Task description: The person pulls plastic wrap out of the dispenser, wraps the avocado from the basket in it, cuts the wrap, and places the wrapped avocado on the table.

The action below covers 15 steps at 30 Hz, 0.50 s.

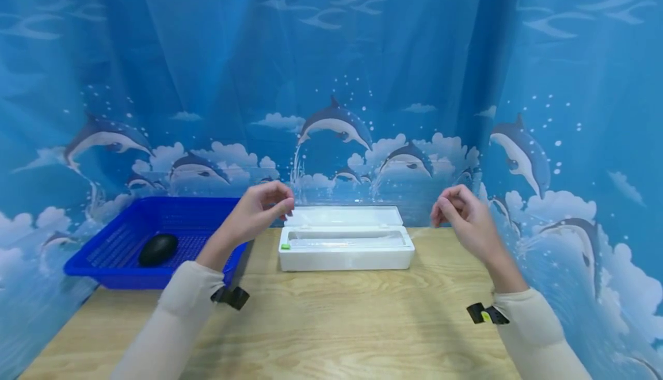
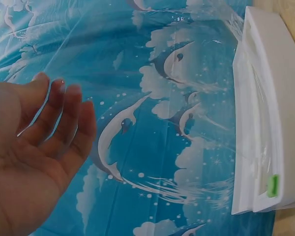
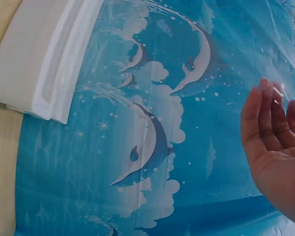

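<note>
A white cling film dispenser stands on the table with its lid raised. Inside lies a roll of clear film, and a small green piece sits at the left end. From the box a sheet of cling film runs up, nearly invisible apart from its glints and creases. My left hand pinches the sheet above the box's left end, thumb against fingers. My right hand pinches the other side, out to the right of the box. Transparency hides the sheet's exact edges.
To the left stands a blue plastic basket holding a dark, smooth oval object. A wood-grain table extends in front of the dispenser. Behind everything hangs a blue curtain printed with dolphins.
</note>
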Tool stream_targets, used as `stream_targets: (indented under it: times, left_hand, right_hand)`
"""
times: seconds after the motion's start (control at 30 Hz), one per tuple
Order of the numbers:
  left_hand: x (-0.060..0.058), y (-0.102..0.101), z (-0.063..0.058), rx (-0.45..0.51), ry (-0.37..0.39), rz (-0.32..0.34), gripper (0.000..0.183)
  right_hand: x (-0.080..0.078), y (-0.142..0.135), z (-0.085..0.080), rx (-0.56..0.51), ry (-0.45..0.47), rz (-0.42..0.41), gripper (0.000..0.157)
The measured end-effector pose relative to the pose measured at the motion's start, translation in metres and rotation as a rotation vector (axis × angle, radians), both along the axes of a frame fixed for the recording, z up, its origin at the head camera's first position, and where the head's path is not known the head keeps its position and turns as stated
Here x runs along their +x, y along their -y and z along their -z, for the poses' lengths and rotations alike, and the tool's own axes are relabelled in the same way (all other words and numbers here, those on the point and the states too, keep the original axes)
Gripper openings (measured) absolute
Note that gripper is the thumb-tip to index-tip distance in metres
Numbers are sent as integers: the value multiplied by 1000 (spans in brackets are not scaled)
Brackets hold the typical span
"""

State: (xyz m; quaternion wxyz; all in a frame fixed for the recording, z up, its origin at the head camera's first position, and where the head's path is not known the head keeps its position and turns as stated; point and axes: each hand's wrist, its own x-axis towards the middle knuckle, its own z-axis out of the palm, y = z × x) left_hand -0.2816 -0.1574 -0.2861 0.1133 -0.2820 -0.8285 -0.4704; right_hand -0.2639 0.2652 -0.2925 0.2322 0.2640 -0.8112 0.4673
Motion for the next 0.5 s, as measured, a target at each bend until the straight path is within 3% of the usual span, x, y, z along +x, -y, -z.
stream_targets:
  times: [0.17, 0.33, 0.5]
  left_hand:
    - [8, 6, 11, -22, 70, 155, 11]
    - [14, 10, 22, -68, 168, 410, 14]
    - [19, 9, 37, -160, 323, 621, 17]
  right_hand:
    - [8, -4, 16, 30, 60, -66, 16]
    - [10, -6, 31, 68, 129, -132, 13]
    - [11, -7, 44, 141, 217, -279, 13]
